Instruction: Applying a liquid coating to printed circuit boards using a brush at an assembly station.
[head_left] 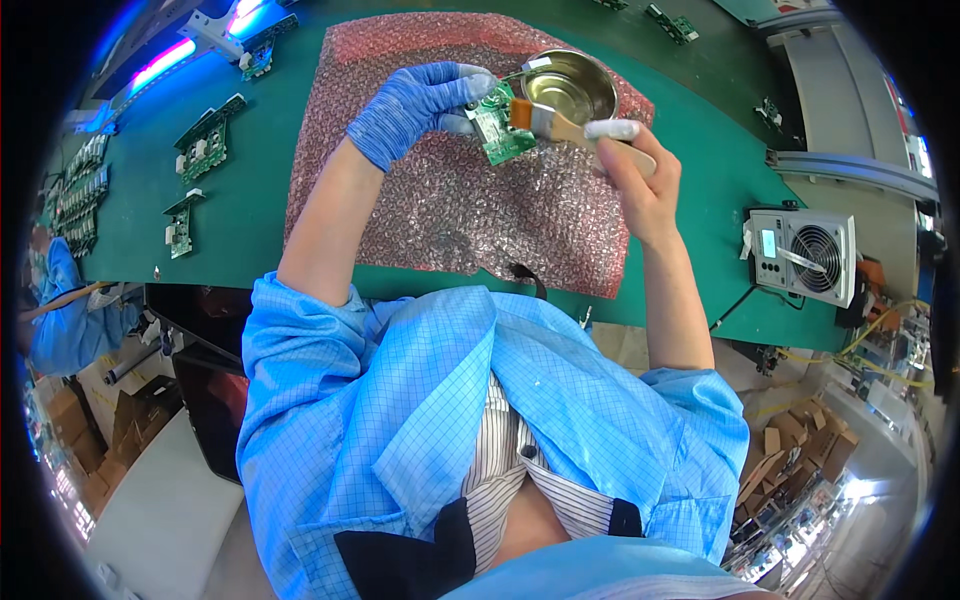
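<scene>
Two hands work above a green bench [250, 215] covered mid-way by a pink bubble-wrap sheet [470, 200]. Next down in size, a small grey fan unit [805, 255] sits at the bench's right edge, and loose circuit boards [205, 145] lie well apart to the left. A round metal bowl [568, 88] rests on the far part of the wrap. The left hand [415, 105], in a blue glove, is closed around a small green circuit board [500, 125], held tilted in the air just beside the bowl. The right hand [635, 165], bare but for a white finger cot, grips the wooden handle of a flat brush [545, 120], whose bristle end touches the board's right edge.

Risks, as a judgement: the brush may drip onto the wrap or flood the board if overloaded; a loose pinch could let the board slip into the bowl; an elbow swing could tip the bowl.

Hard to tell: whether the bowl holds liquid, which board face is up, and its component detail. Glove fingers hide the board's left edge. A sleeve of another person at far left is cut off.
</scene>
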